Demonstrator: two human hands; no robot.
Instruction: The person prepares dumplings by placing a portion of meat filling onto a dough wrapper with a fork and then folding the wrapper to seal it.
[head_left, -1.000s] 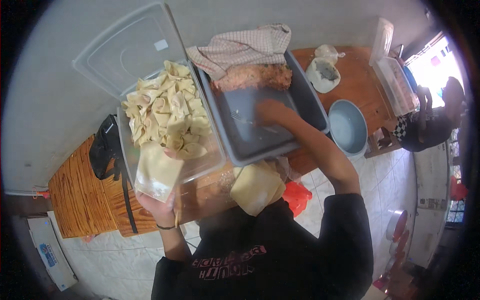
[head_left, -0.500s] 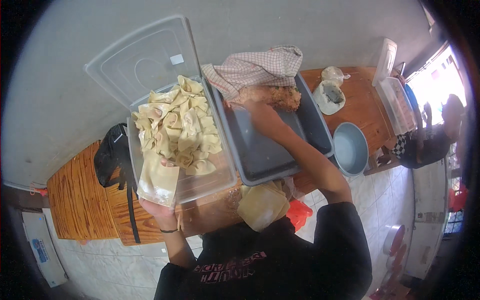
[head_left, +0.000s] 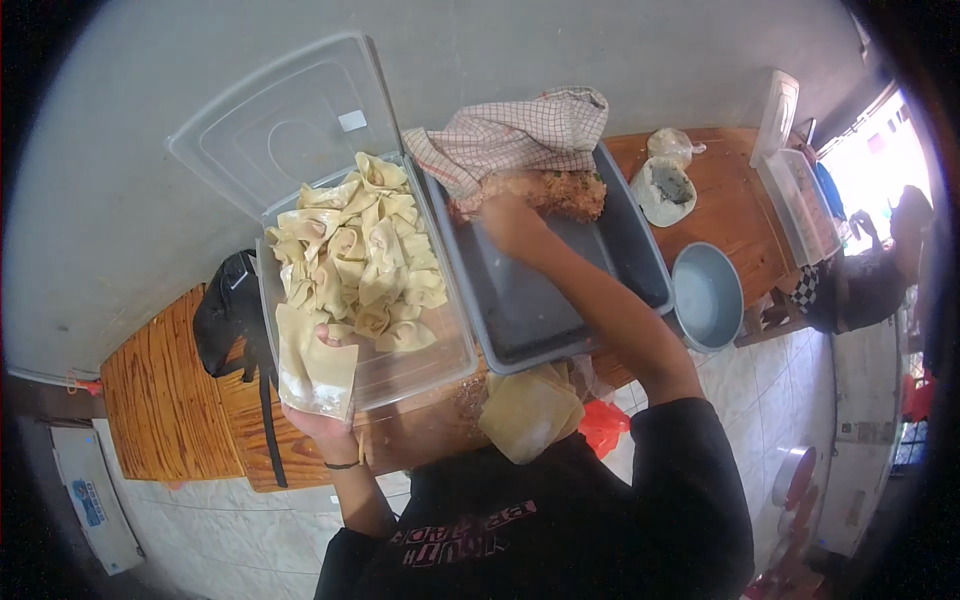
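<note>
My left hand (head_left: 322,424) holds a square wonton wrapper (head_left: 312,375) dusted with flour, its thumb over the upper edge and the palm beneath. The wrapper is over the near left corner of a clear plastic box (head_left: 440,352) piled with folded wontons (head_left: 360,250). To the right, my right hand (head_left: 512,226) reaches into a grey tray (head_left: 540,310), at the near left side of a mass of minced filling (head_left: 578,196). Its fingers are blurred and partly hidden, so whatever they hold does not show. A checked cloth (head_left: 510,150) covers the tray's far end.
Stacked wrappers (head_left: 530,412) lie at the near table edge by a red plastic bag (head_left: 603,427). Right of the tray are a grey-blue bowl (head_left: 707,298) and a white bag (head_left: 664,192). A black bag (head_left: 228,315) lies left. Another person (head_left: 870,285) is at far right.
My right hand has shifted slightly left along the filling. The wrapper's upper edge now bends around my left thumb. The view has moved slightly.
</note>
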